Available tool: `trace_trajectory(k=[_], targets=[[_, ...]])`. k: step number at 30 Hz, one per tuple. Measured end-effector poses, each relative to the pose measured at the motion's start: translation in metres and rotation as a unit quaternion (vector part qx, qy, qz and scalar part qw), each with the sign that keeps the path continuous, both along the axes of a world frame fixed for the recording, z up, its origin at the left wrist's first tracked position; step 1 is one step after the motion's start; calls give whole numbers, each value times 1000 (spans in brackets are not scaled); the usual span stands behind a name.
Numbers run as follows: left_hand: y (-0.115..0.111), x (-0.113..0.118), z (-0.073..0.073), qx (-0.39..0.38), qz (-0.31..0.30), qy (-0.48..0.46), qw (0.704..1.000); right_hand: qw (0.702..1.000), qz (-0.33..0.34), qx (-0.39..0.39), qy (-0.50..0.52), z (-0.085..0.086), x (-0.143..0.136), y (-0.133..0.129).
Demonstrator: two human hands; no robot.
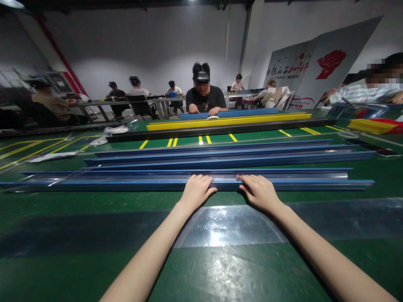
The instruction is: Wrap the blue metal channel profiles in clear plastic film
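My left hand (197, 191) and my right hand (258, 191) grip the near edge of a long blue channel strip (126, 185), a short gap between them. On each, the fingers reach over the edge and the thumb sits in front. Clear film shows along the strip's trough. Closer to me, a wide clear plastic sheet (217, 226) lies flat across the green table (78, 277), under my forearms. Behind the held strip lie more blue strips (226, 161), roughly parallel to it.
Farther back lie a black strip (201, 131) and a yellow strip (229, 121). Across the table a person in black (206, 98) has both hands at another blue strip (233, 113). A phone-like dark slab (376, 147) and yellow and red trays (374, 126) lie at the right.
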State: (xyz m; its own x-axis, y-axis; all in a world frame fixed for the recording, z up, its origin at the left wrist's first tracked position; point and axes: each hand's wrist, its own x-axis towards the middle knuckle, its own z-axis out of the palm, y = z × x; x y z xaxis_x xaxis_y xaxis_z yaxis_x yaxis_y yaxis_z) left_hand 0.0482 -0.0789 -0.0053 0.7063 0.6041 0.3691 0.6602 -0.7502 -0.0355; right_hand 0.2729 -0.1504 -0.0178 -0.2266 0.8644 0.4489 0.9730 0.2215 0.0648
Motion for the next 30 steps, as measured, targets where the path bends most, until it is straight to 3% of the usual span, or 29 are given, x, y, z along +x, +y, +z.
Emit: trace_trajectory(k=[30], targets=[[-2,2,1,7,25,-5,1000,1000,0,-6,5,0,1,1]])
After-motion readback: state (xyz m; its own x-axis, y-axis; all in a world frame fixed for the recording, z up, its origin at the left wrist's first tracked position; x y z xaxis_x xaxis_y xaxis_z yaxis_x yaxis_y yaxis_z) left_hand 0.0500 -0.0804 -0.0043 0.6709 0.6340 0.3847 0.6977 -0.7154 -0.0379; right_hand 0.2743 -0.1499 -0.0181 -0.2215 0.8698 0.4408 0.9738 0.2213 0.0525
